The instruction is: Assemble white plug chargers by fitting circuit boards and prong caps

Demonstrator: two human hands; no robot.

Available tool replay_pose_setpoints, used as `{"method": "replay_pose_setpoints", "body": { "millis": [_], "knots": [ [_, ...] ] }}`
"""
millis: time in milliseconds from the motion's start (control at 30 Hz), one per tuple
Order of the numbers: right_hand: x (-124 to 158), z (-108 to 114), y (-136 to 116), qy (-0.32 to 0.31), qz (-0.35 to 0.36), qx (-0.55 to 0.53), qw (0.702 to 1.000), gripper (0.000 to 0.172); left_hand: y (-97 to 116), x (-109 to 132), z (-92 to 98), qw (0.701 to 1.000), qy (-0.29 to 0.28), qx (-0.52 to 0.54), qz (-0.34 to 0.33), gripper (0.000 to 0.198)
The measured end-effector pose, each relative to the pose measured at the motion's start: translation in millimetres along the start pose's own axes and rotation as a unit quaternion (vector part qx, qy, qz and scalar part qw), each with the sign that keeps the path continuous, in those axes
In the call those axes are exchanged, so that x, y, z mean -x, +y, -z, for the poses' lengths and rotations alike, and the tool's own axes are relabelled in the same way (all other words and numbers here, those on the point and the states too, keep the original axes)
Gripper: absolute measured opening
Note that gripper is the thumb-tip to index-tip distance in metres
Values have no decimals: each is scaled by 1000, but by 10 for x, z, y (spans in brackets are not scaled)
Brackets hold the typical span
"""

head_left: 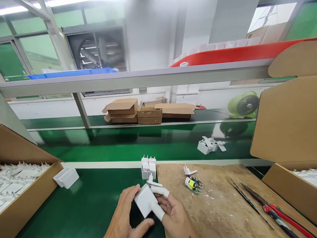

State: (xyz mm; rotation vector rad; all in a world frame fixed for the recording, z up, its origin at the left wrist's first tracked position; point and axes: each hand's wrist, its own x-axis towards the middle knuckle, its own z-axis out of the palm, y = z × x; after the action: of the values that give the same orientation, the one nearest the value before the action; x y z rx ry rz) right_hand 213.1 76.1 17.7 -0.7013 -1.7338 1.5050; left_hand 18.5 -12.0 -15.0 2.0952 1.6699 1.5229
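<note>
Fingers of both my hands close around one white charger housing [146, 201], held low over the seam where the green mat [94, 201] meets the brown wooden board [218, 198]. My left hand [123, 215] cups it from the left, thumb pressed under its lower edge and fingertips against its side. My right hand [170, 211] grips from the right, two fingers in white finger cots [159, 191] pressed on its top and right edge. The housing sits tilted, a broad flat face turned up.

Just beyond my hands stand two more white plug housings [148, 168], prongs up, touching each other. To their right on the board lie a loose plug piece [188, 171] and a small circuit board [192, 183], near one another. Red-handled pliers [279, 211] rest further right. An open cardboard box [27, 195] of white parts sits at my left, with a small white tray [66, 177] beside it.
</note>
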Motion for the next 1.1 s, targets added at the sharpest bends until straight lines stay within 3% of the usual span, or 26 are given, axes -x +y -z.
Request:
{"method": "replay_pose_setpoints", "body": {
  "millis": [67, 133, 233, 300, 467, 567, 667, 767, 900, 1100],
  "knots": [
    [42, 67, -59, -5, 91, 166, 982, 31, -43, 25, -4, 999, -40, 9, 27, 109],
    [88, 125, -136, -35, 160, 333, 929, 42, -47, 29, 1, 997, -78, 16, 25, 122],
    [126, 162, -212, -82, 206, 498, 838, 65, 6, 10, 1, 995, -102, 0, -10, 114],
    [119, 164, -200, -113, 216, 538, 807, 66, 37, -5, -13, 994, -102, -14, -25, 103],
    [53, 210, -102, -135, 231, 519, 812, 41, -18, -20, -34, 995, -54, -45, -77, 83],
    [30, 264, -178, -94, 285, 489, 819, 48, -14, -30, 48, 997, -18, -46, -51, 78],
    [41, 282, -277, -53, 279, 452, 845, 58, 54, -56, 139, 999, -21, -47, -12, 70],
    [71, 266, -261, -67, 265, 440, 855, 65, 43, -74, 120, 994, -30, -65, -80, 68],
    [93, 244, -140, -108, 206, 470, 851, 61, -64, -44, 4, 986, -38, -66, -149, 73],
    [79, 216, -47, -109, 178, 520, 828, 63, 154, -15, 30, 995, -72, 60, 33, 56]
  ]
}}
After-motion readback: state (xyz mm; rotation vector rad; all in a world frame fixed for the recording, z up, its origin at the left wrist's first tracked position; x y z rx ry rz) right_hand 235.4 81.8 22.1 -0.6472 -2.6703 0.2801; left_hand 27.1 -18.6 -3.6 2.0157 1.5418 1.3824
